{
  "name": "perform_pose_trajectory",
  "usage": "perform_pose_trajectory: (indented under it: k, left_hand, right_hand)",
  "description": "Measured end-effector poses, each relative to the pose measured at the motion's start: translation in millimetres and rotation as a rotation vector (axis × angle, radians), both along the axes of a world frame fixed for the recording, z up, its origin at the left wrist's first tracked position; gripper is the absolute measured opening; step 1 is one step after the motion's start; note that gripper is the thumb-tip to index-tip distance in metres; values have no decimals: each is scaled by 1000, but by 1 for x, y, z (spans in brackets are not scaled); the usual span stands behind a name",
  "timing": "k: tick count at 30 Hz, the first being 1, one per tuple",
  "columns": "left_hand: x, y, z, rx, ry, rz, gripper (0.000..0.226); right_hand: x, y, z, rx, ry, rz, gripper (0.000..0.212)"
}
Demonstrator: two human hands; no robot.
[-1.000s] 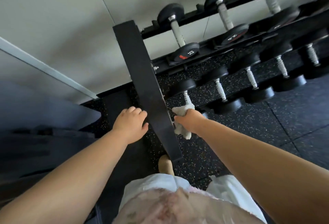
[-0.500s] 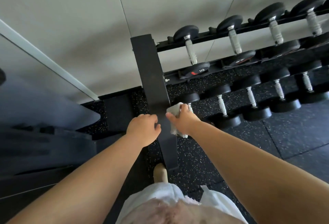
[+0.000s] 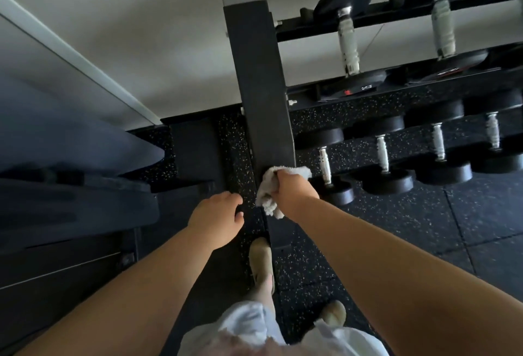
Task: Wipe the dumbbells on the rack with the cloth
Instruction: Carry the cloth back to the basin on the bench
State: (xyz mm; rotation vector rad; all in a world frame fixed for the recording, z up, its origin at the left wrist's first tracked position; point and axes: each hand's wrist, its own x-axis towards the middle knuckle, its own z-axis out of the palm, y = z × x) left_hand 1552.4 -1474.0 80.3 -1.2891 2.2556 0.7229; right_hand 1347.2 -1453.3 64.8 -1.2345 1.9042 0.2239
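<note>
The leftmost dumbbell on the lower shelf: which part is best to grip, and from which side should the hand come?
Probably the ridged metal handle of the leftmost lower dumbbell, taken from above: it is the narrow part between two wide black heads and lies exposed. The right hand holding the cloth is nearest.

Both arms reach forward; right hand [image 3: 295, 192] clenched tight, left hand [image 3: 216, 215] loosely curled, palm down.

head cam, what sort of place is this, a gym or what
Most likely a gym or weight room. A two-tier black rack holds rows of dumbbells, and the floor is dark speckled rubber tiling. The right hand grips a white cloth near the lowest row.
</note>
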Motion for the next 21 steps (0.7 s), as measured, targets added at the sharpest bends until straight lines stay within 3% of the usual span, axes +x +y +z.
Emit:
perform_pose_trajectory:
  k: [4, 9, 21]
  left_hand:
    - [-14, -18, 23, -44, 30, -10, 35]
    - [-51, -51, 80, -138, 86, -77, 34]
    - [-143, -61, 175, -237, 154, -255, 35]
  right_hand:
    - [-5, -46, 39, -206, -83, -191, 36]
    - [-38, -52, 98, -402, -52, -347, 26]
    - [-122, 52, 205, -446, -113, -413, 12]
